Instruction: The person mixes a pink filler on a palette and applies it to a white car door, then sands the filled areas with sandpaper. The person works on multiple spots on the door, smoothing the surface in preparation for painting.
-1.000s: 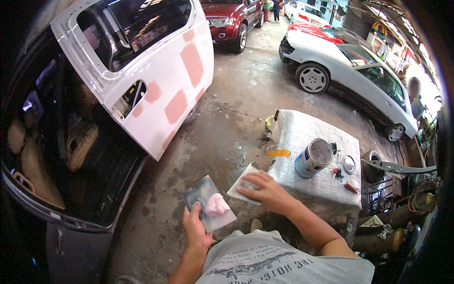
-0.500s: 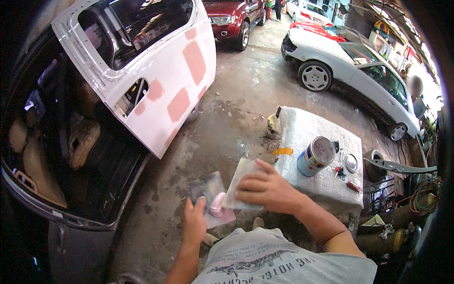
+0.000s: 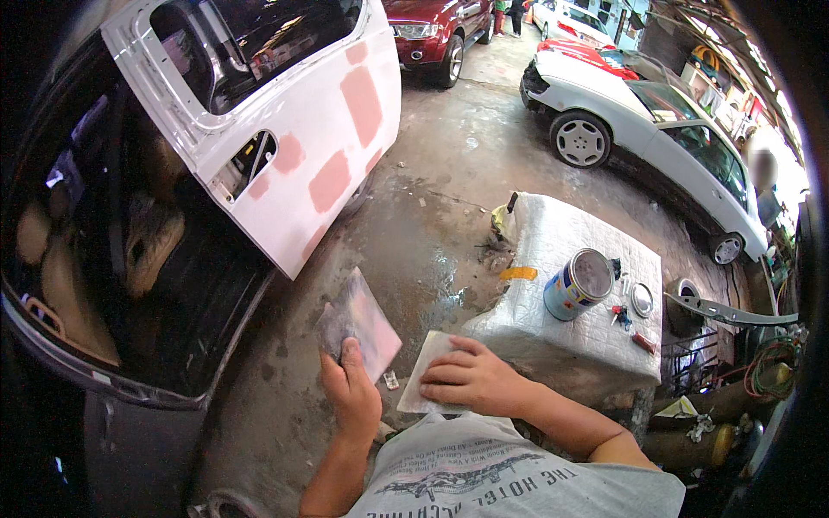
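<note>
My left hand (image 3: pixel 352 393) grips a flat mixing board (image 3: pixel 356 321) by its lower corner, thumb on top. Pink and grey smears of filler cover the board's face, which is tilted. Beside it, my right hand (image 3: pixel 479 380) is closed on a pale, flat filler spreader (image 3: pixel 433 352), with the fingers laid across its upper face. A narrow gap separates spreader and board. The underside of the spreader is hidden. Ahead to the left stands a white vehicle door (image 3: pixel 289 207) with several pink filler patches (image 3: pixel 329 183).
At right, a table with a white quilted cover (image 3: pixel 553 229) carries an open paint can (image 3: pixel 577 285), a round lid (image 3: pixel 642 299) and small tools. A white car (image 3: pixel 648 121) and a red vehicle (image 3: pixel 436 39) stand farther off. The dark vehicle opening (image 3: pixel 138 259) is at left.
The spreader has come off the board and dropped nearer my body. My left hand has tilted and raised the board. The pink lump seen between them earlier no longer shows.
</note>
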A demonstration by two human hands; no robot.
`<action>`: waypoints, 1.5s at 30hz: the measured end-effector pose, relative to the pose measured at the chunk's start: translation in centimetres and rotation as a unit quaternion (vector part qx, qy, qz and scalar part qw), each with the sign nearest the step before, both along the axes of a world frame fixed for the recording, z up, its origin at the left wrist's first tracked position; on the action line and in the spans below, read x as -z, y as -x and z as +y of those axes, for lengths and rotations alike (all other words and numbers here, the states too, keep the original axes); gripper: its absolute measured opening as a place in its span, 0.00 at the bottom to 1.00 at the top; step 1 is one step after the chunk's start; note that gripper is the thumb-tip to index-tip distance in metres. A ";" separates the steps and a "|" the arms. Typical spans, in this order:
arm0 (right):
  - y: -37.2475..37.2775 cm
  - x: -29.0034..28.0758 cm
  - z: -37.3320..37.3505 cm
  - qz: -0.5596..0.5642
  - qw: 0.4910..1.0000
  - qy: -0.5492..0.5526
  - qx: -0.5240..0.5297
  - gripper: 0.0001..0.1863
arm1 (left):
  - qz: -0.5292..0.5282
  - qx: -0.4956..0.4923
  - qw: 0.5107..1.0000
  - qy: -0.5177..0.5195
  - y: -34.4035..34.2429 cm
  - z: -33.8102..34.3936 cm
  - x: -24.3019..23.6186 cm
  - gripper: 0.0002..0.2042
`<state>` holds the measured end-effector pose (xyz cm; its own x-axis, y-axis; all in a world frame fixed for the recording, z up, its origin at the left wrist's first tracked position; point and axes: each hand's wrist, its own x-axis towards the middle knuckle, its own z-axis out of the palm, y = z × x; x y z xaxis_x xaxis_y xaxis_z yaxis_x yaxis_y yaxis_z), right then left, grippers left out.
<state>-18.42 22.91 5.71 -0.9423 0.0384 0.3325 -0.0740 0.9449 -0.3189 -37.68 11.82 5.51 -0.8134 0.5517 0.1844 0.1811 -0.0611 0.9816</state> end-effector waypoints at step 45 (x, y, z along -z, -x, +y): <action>0.4 -0.3 -0.6 0.007 0.999 0.033 0.004 0.22 | -0.012 0.092 0.994 0.060 0.6 -1.0 0.7 0.21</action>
